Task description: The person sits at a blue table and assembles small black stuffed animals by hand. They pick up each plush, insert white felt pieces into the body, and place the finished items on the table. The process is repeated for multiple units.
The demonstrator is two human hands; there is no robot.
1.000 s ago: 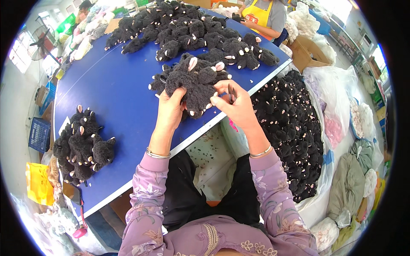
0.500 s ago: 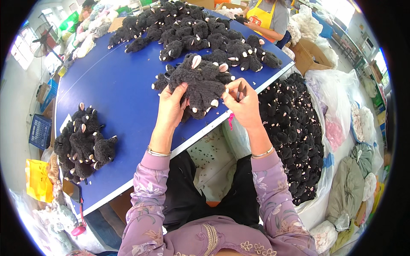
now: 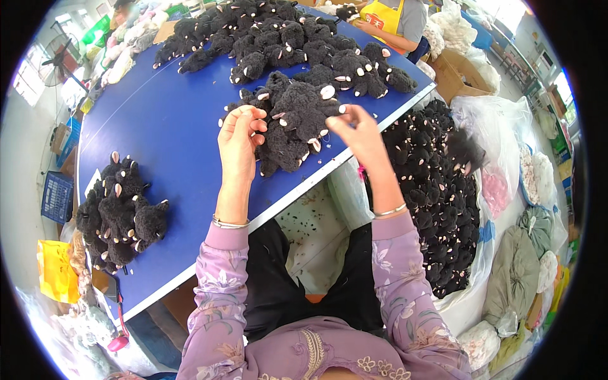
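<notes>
**Beside a blue table [image 3: 171,126], a heap of black plush toys [image 3: 437,209]**

The heap lies at the person's right, edged by pale plastic sheeting [image 3: 503,117]; a broad pile [image 3: 272,38] of like toys covers the table's far end, and a smaller cluster [image 3: 123,215] sits at its left; near the front edge, between the two hands, rests a group of fluffy toys [image 3: 297,117] with pale tips; the left hand [image 3: 237,142] is at the group's left, fingers loosely bent and released; the right hand [image 3: 365,136] is at its right side, though whether its fingers grip a toy cannot be told; a single toy [image 3: 465,153] shows blurred over the heap; thin bracelets [image 3: 391,211] circle both wrists.
</notes>
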